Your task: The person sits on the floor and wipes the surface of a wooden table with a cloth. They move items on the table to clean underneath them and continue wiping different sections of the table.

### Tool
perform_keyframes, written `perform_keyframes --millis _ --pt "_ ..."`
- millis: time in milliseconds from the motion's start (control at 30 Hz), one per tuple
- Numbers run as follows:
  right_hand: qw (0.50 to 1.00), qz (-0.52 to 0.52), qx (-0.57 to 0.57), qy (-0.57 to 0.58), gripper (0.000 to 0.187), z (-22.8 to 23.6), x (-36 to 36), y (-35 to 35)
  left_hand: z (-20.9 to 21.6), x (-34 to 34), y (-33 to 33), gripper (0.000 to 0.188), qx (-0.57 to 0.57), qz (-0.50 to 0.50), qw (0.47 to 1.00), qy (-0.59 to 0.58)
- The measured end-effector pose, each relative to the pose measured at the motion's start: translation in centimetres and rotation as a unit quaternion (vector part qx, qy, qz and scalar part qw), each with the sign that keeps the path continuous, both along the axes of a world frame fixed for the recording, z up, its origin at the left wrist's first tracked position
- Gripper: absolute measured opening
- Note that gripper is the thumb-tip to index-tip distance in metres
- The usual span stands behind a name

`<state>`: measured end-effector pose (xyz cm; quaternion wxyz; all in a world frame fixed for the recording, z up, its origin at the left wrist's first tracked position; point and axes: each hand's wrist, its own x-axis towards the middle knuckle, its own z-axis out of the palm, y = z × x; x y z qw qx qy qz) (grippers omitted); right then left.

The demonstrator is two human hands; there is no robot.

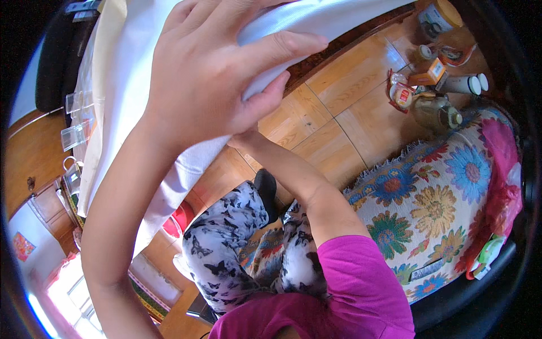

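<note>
Large in the upper left, my left hand [197, 73] is raised over a white cloth [132, 68], its palm turned down. Its thumb and forefinger are stretched out and apart, while the other fingertips run past the top edge. I see nothing held in it. Below and partly behind it, my right hand [245, 137] is at the cloth's near edge. The left hand and the cloth cover most of its fingers, so whether it grips the cloth cannot be made out. The cloth hangs down in folds toward my legs [220, 248].
A couch with a flowered cover [418, 209] stands on the right. On the tiled floor [344, 107] sit a jug [435, 113], an orange box [429, 73], a white bottle [460, 85] and a tub [440, 20]. Clear cups [76, 135] stand left of the cloth.
</note>
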<state>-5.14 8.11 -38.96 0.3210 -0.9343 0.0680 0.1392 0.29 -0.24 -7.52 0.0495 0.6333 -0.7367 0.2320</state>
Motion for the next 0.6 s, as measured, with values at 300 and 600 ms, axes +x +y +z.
perform_keyframes --millis 300,600 --pt "0.994 -0.035 0.063 -0.084 0.052 11.8 -13.0 -14.5 5.0 -0.2 2.2 0.048 0.057 0.07 0.988 0.128" --pt "0.987 -0.058 0.016 -0.147 0.033 21.6 -17.0 -21.5 4.4 0.4 2.8 0.054 0.096 0.093 0.989 0.062"
